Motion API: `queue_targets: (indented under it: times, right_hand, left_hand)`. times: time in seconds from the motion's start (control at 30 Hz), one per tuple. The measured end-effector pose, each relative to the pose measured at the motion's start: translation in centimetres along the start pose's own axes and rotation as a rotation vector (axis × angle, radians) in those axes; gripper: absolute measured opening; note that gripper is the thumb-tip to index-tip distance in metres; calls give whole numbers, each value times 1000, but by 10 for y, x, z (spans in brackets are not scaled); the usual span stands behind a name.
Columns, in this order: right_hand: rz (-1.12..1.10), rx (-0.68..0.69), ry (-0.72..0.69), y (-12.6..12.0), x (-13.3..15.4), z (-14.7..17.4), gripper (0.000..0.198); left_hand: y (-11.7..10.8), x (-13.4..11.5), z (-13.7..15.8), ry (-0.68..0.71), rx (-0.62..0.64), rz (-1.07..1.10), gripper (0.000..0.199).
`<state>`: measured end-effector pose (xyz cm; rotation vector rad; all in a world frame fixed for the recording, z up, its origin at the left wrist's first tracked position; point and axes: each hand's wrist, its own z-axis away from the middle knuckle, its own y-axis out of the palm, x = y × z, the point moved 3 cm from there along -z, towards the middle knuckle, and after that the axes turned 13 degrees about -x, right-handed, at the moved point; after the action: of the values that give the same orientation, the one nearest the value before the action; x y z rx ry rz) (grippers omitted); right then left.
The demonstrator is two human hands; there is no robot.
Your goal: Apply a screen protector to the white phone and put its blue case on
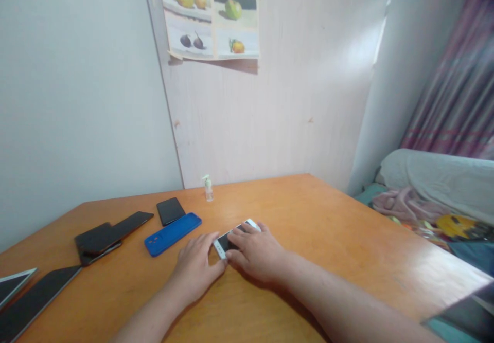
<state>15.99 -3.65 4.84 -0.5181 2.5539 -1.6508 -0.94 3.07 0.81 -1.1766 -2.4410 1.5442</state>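
A white smartphone [224,242] with a dark screen lies flat on the wooden table, tilted away to the right. My left hand [193,268] steadies its near left end, index finger at one corner and thumb at the other. Across the screen rests my right hand [260,253], its fingers spread over the glass and its thumb by the lower edge. This hand hides much of the phone's right half. A blue phone case [173,234] lies left of my hands, touching or nearly touching a black phone [170,211] behind it.
Dark phones or flat devices [104,237] lie overlapped at the left, near a long dark panel [36,299] and a white-edged device [15,285]. A small pump bottle [208,188] stands at the table's back. Bedding [440,181] lies beyond the table's right edge.
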Motion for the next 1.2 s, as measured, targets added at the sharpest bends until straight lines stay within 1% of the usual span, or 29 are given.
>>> queue_targets:
  times: [0.07,0.2,0.27,0.33,0.47,0.5,0.53,0.57,0.7,0.77,0.83,0.93,0.97,1.0,1.03,1.13,1.2]
  right_hand:
    - [-6,12,34,0,-4,-1,46]
    - [55,14,233,5,-29,-5,48]
    - [54,16,269,7,-32,-6,48]
    - [3,35,218,7,-23,-4,47]
    - [-157,93,-20,5,10,2,43]
    - [-175,108,-50,5,13,2,43]
    - [-176,119,-49,5,11,1,44]
    - [-158,124,-17,6,6,0,45]
    - [-10,100,213,10,-27,-7,50]
    - [4,108,238,9,-29,-7,51]
    - [-59,142,161,7,-16,-4,50]
    - [-210,215,-39,4,12,3,50]
    - [-233,232,-77,4,16,4,51]
    - [-229,238,-82,5,16,4,52]
    - [-199,238,-55,7,11,2,53]
    - [-28,195,124,15,-15,-4,54]
    - [48,170,194,18,-26,-6,55]
  left_hand:
    - [1,0,0,-7,-3,3,52]
    - [1,-2,2,-32,-3,7,57]
    - [0,-5,4,-36,-12,15,60]
    - [0,-9,6,-36,-21,28,61]
    - [2,-12,8,-57,-26,51,61]
    - [2,-12,9,-64,-24,53,62]
    - [2,-12,9,-70,-21,52,63]
    - [2,-12,9,-74,-17,49,64]
    - [1,-14,10,-82,-5,39,69]
    - [0,-16,10,-77,-3,40,72]
    - [0,-17,9,-79,2,46,72]
    - [-1,-18,10,-96,22,61,73]
    - [-1,-18,10,-100,22,67,74]
    - [-1,-18,10,-101,16,75,74]
    - [-1,-18,10,-99,4,83,74]
    - [-1,-19,10,-92,-26,88,74]
    - [-1,-20,10,-93,-24,76,77]
